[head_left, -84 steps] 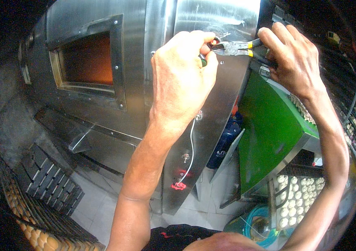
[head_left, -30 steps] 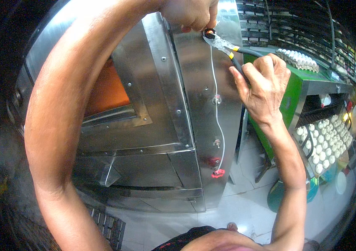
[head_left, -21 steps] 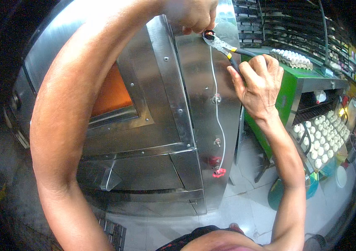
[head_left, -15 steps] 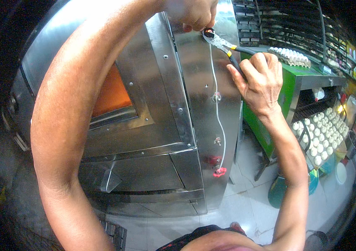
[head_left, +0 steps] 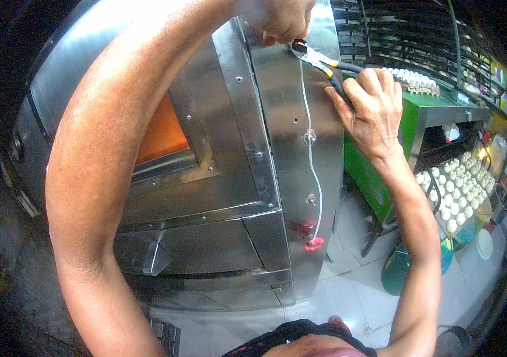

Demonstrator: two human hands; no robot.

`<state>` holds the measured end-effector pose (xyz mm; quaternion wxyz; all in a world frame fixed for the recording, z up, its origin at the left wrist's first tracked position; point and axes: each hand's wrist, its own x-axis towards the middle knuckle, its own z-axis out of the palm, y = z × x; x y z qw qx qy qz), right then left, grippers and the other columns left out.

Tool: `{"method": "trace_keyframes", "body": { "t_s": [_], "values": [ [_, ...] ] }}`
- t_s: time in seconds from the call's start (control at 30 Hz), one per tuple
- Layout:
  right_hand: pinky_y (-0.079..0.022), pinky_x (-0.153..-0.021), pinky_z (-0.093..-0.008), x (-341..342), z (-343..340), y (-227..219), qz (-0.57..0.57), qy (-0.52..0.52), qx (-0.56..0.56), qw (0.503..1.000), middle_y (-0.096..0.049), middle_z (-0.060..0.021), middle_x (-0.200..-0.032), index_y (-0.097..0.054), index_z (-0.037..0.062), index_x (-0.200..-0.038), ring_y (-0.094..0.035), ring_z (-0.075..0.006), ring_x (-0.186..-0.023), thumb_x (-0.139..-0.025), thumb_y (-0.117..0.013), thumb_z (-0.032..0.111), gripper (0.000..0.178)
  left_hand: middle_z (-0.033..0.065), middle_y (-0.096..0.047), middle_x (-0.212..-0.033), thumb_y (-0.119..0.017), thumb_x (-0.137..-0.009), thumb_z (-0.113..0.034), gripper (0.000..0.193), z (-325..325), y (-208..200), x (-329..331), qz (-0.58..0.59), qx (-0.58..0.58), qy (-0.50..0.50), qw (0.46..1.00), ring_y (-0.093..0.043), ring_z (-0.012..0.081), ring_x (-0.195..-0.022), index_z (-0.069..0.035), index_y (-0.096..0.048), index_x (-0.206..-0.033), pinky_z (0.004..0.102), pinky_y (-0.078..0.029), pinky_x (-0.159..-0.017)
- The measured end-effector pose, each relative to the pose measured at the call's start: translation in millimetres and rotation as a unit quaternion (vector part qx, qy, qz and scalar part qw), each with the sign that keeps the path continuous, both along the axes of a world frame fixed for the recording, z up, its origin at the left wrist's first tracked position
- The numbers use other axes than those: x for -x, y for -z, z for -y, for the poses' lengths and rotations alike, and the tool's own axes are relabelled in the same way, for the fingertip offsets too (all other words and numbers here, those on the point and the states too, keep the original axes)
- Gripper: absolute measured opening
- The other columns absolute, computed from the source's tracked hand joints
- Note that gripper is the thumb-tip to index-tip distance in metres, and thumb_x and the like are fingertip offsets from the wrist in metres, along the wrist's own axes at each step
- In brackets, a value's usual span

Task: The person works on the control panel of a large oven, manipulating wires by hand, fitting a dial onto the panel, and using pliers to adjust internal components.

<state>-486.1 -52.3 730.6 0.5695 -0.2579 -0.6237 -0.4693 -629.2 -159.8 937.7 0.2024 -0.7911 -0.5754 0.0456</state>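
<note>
My right hand (head_left: 369, 104) grips the black and yellow handles of a pair of pliers (head_left: 316, 58). The plier jaws close at the top of the side panel of a stainless steel oven (head_left: 253, 160). My left hand (head_left: 280, 18) is closed up at the same spot, right above the jaws; what its fingers pinch is hidden. A thin white wire (head_left: 311, 160) runs down the side panel from the jaws through a small clip to a red terminal (head_left: 313, 243) low on the panel.
The oven's window (head_left: 161, 134) glows orange. A green metal stand (head_left: 411, 128) sits right of the oven, with trays of white dough balls (head_left: 453, 190) on and beside it. Dark racks fill the back right. A green bucket (head_left: 399, 271) stands on the tiled floor.
Since the earliest frame the view has swung up and left along the oven side. Over the last second both hands stay at the top of the panel, the pliers barely shifting.
</note>
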Motion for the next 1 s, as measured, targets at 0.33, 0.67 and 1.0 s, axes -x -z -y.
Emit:
{"method": "trace_keyframes", "body": {
  "t_s": [0.33, 0.67, 1.0],
  "values": [
    [-0.04, -0.075, -0.0431, -1, 4, -6, 0.009, 0.024, -0.03, 0.999, -0.055, -0.0019, -0.09, -0.062, 0.017, -0.081, -0.056, -0.0268, -0.098, -0.078, -0.08, 0.036, 0.026, 0.0081, -0.066, -0.067, -0.053, -0.072, 0.009, 0.034, -2, 0, 5, 0.035, 0.014, -0.007, 0.999, -0.059, 0.0169, -0.053, 0.002, -0.076, -0.096, 0.0348, -0.044, -0.045],
    [-0.039, -0.079, -0.0431, -5, -5, -6, 0.019, 0.013, -0.032, 0.999, -0.056, -0.002, -0.091, -0.062, 0.0168, -0.081, -0.056, -0.0274, -0.104, -0.077, -0.08, 0.038, 0.028, 0.0096, -0.067, -0.068, -0.051, -0.071, 0.01, 0.034, -2, 3, 3, 0.031, 0.001, -0.007, 1.0, -0.061, 0.0191, -0.057, 0.003, -0.076, -0.094, 0.0368, -0.047, -0.049],
    [-0.04, -0.082, -0.0448, -4, -6, -6, 0.019, -0.003, -0.028, 0.999, -0.058, -0.0017, -0.092, -0.062, 0.0165, -0.082, -0.056, -0.0288, -0.107, -0.078, -0.081, 0.037, 0.028, 0.013, -0.073, -0.079, -0.052, -0.073, 0.01, 0.041, 10, 4, -4, -0.015, -0.009, -0.021, 1.0, -0.067, 0.02, -0.066, 0.001, -0.077, -0.104, 0.0354, -0.052, -0.055]
  ]
}}
